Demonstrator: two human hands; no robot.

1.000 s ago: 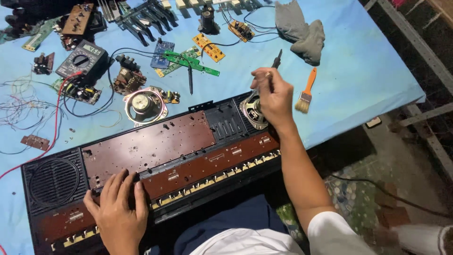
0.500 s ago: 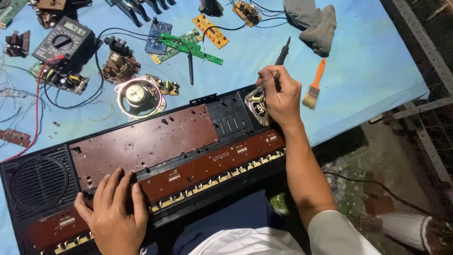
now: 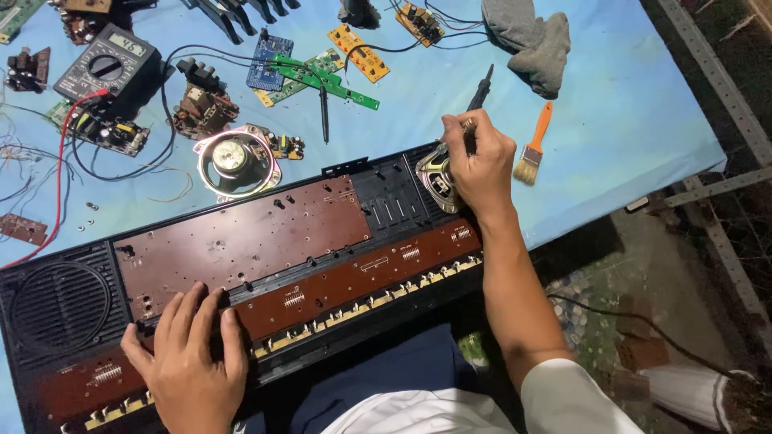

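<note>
The work surface is a table covered with a light blue sheet (image 3: pixel 619 120), and beyond its right edge, at about 4 o'clock, there is dark ground with stones and a black cable. On the sheet at 10 o'clock lie a black multimeter (image 3: pixel 108 68) with red and black leads, and a small circuit board with dark parts (image 3: pixel 100 133) below it. Toward 12 o'clock there are a loose round speaker (image 3: pixel 235 163), a blue board (image 3: pixel 268 60), a long green board (image 3: pixel 326 79) and a yellow board (image 3: pixel 358 52). At 1 o'clock a grey cloth (image 3: pixel 531 36) rests near the far edge, and a paintbrush with an orange handle (image 3: pixel 533 145) lies just beside the right hand. The opened keyboard chassis (image 3: pixel 241 265), black with brown circuit boards inside, lies diagonally across the near part of the table, from 8 o'clock up to 2 o'clock. The left hand (image 3: pixel 189 366) lies flat at 7 o'clock on the near left part of the chassis, palm down, with the fingers a little spread and pressing on the brown board, holding nothing. The right hand (image 3: pixel 481 165) is at 2 o'clock, above the speaker in the chassis (image 3: pixel 434 178) at its right end; its fingers are closed around a black screwdriver (image 3: pixel 478 96), whose handle points up and away from the person, and the forearm goes straight down to a white sleeve.
</note>
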